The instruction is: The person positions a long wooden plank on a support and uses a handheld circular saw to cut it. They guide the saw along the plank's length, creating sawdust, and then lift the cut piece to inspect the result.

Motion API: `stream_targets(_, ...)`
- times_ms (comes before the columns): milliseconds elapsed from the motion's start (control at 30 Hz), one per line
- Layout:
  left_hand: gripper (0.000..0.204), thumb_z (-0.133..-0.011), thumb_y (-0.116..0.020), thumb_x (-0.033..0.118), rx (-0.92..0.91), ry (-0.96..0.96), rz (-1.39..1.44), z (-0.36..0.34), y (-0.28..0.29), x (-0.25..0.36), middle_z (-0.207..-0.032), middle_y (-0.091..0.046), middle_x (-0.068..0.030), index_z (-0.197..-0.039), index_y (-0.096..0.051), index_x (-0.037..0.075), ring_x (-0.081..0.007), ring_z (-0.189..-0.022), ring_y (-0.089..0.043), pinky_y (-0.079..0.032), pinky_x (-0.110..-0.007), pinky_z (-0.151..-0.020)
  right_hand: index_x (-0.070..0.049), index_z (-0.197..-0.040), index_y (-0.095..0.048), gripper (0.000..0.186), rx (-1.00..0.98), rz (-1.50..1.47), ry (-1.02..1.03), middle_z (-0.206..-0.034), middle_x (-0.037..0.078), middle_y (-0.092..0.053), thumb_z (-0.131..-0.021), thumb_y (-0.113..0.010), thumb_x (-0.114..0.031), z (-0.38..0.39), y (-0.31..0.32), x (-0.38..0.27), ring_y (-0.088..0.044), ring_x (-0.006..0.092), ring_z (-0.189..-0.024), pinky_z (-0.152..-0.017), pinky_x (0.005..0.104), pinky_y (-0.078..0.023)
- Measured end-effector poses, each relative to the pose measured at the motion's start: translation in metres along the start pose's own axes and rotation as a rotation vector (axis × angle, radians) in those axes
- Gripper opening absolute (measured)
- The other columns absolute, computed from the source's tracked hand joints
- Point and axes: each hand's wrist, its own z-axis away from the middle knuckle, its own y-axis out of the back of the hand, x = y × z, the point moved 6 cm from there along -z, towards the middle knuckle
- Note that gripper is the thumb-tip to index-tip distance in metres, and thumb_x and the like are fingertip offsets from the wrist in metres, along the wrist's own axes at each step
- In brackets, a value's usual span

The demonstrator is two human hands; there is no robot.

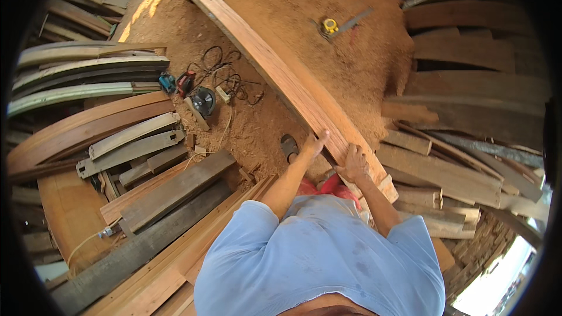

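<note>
A long reddish wooden plank (275, 64) runs from the top of the view down toward me, its near end by my waist. My left hand (314, 143) presses against the plank's left edge with fingers spread along it. My right hand (354, 164) clasps the plank's top and right side near its lower end. Both arms reach out from my light blue shirt. A sandalled foot (288, 146) shows just left of my left hand, on the sawdust floor.
A circular saw (203, 100), a small red tool (185, 82), a teal tool (167, 83) and tangled cords lie on the sawdust at left. A yellow tape measure (331, 25) sits on the sawdust mound. Stacked planks (170, 193) and boards (456, 169) crowd both sides.
</note>
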Motion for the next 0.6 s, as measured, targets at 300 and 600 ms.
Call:
stream_targets(300, 0.113, -0.096, -0.049, 0.075, 0.252, -0.022, 0.191, 0.003, 0.004, -0.040, -0.169, -0.018, -0.0277, -0.164, -0.001, -0.002, -0.0375, -0.157, -0.020, -0.024, -0.047, -0.126, 0.009, -0.129, -0.040, 0.083, -0.025, 0.069, -0.044, -0.123, 0.032, -0.063, -0.070, -0.083, -0.030, -0.008, 0.005, 0.002, -0.065, 0.0466, -0.115, -0.099, 0.0502, -0.053)
stream_targets(600, 0.109, -0.098, -0.045, 0.074, 0.235, 0.115, 0.379, 0.036, 0.005, -0.089, -0.169, -0.017, -0.0276, -0.165, -0.002, 0.000, -0.0379, -0.157, -0.020, -0.025, -0.047, -0.125, 0.007, -0.126, -0.043, 0.080, 0.020, 0.191, 0.053, -0.110, 0.029, -0.069, -0.071, -0.082, -0.034, 0.020, -0.050, -0.030, -0.070, 0.0470, -0.104, -0.092, 0.0514, -0.056)
